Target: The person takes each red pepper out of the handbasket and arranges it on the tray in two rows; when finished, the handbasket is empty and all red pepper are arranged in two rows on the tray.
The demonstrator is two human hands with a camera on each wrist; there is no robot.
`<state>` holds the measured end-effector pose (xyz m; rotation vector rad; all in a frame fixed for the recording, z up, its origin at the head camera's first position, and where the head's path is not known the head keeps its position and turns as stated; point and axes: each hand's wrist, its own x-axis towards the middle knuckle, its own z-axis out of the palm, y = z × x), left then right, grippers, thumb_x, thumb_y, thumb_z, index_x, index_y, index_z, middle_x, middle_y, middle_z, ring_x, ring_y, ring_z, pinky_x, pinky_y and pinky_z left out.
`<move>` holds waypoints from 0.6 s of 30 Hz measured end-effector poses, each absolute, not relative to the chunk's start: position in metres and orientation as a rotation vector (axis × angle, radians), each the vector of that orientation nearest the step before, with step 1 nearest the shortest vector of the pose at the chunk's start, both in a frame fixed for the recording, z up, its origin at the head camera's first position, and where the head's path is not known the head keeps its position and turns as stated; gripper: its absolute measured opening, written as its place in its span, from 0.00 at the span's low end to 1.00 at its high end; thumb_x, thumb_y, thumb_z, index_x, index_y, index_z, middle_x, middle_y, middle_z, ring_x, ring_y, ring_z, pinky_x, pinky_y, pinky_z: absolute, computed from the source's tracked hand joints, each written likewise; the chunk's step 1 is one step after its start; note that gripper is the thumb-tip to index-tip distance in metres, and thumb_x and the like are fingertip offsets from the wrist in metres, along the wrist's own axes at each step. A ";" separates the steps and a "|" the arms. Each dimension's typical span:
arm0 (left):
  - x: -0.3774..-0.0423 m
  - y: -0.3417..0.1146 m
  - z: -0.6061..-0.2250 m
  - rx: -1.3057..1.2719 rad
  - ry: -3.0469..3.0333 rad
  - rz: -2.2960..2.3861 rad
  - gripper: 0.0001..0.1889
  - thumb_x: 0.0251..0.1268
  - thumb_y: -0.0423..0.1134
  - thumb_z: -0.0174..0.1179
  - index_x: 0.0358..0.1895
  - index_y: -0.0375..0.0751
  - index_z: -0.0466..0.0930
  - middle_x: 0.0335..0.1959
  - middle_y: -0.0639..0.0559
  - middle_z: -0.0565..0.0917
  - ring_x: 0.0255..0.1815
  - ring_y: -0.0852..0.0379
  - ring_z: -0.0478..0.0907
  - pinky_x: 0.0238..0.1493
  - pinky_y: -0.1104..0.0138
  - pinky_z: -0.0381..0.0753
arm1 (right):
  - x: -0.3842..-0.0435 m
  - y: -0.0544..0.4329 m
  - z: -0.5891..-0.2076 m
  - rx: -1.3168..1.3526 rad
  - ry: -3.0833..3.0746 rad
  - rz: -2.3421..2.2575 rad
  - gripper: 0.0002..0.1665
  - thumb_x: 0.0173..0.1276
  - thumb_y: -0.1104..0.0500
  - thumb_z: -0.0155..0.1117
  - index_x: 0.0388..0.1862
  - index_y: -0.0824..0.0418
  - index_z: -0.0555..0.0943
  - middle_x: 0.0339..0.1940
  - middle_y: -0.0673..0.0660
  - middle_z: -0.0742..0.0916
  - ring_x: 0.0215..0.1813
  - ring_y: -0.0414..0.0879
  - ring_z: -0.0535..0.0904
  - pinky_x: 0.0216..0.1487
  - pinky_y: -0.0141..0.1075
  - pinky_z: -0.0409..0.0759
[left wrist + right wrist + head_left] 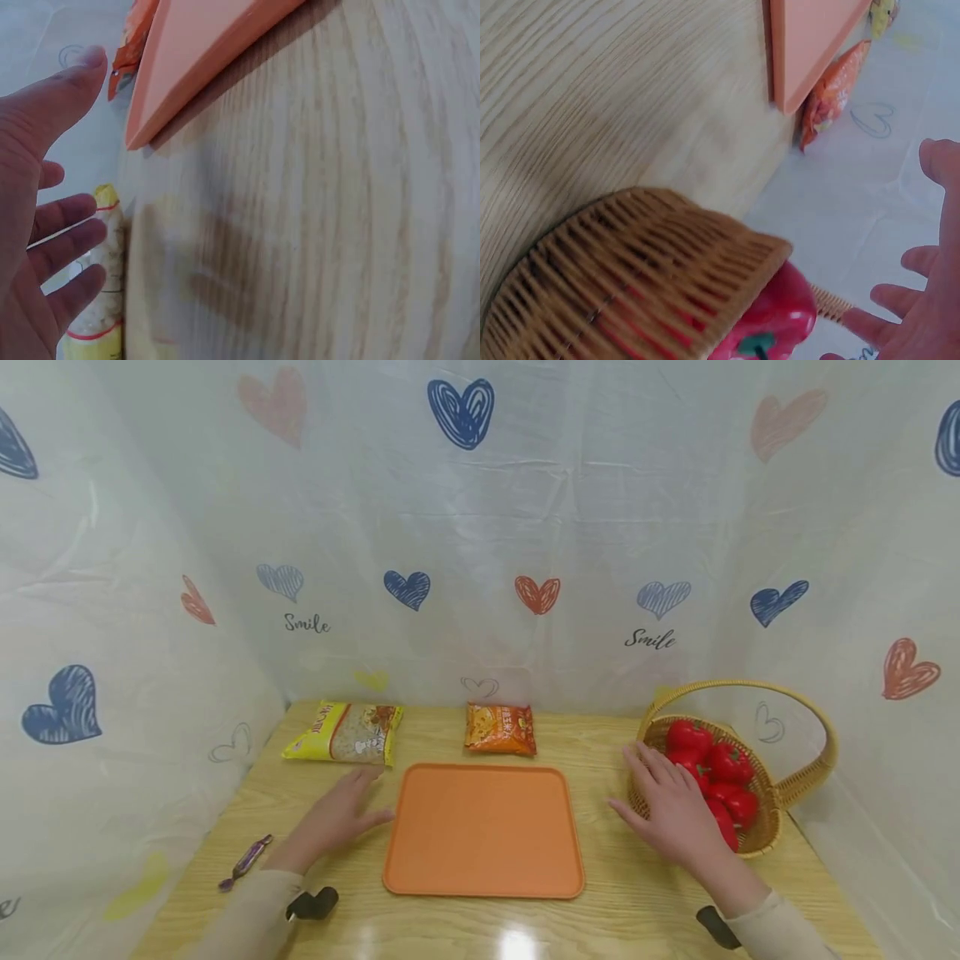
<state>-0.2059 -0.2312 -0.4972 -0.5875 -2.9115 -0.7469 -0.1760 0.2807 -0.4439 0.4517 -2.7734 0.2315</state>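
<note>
My left hand [335, 820] hovers left of an orange tray [483, 831], thumb apart from the fingers and nothing in its grasp. Just past its fingertips lies a yellow snack bag [345, 732] with a see-through middle. On the right, a wicker basket [767, 839] holds several red bell peppers [729, 763]. My right hand [671, 806] is over the basket's near left rim, fingers spread and holding nothing; in the head view it hides part of the peppers. The right wrist view shows one pepper [780, 315] with a green stem at the basket's edge.
Behind the tray lies a small orange snack packet [500, 729]. A purple wrapped candy [246, 862] is near the table's left edge. The basket's tall handle [813, 777] arches up on the right. A heart-printed curtain [480, 527] encloses the wooden table [360, 927] at the back and sides.
</note>
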 end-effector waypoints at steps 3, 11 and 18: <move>-0.204 -0.230 -0.501 -0.587 -2.926 -0.792 0.41 0.65 0.55 0.69 0.73 0.34 0.67 0.66 0.34 0.75 0.66 0.34 0.73 0.65 0.40 0.73 | -0.174 0.287 -0.443 0.442 -2.749 0.248 0.52 0.65 0.41 0.71 0.81 0.57 0.62 0.75 0.66 0.70 0.72 0.69 0.66 0.68 0.70 0.63; -0.198 -0.230 -0.510 -0.573 -2.926 -0.903 0.42 0.65 0.58 0.68 0.74 0.35 0.67 0.70 0.34 0.73 0.71 0.33 0.67 0.71 0.40 0.66 | -0.169 0.307 -0.438 0.363 -2.768 0.317 0.50 0.65 0.44 0.72 0.79 0.60 0.63 0.72 0.69 0.71 0.68 0.70 0.67 0.63 0.71 0.68; -0.197 -0.227 -0.518 -0.559 -2.927 -0.996 0.43 0.64 0.60 0.67 0.75 0.37 0.67 0.71 0.36 0.71 0.73 0.33 0.65 0.73 0.40 0.62 | -0.171 0.326 -0.443 0.246 -2.854 0.431 0.52 0.66 0.42 0.71 0.81 0.61 0.59 0.72 0.73 0.68 0.68 0.74 0.65 0.58 0.73 0.71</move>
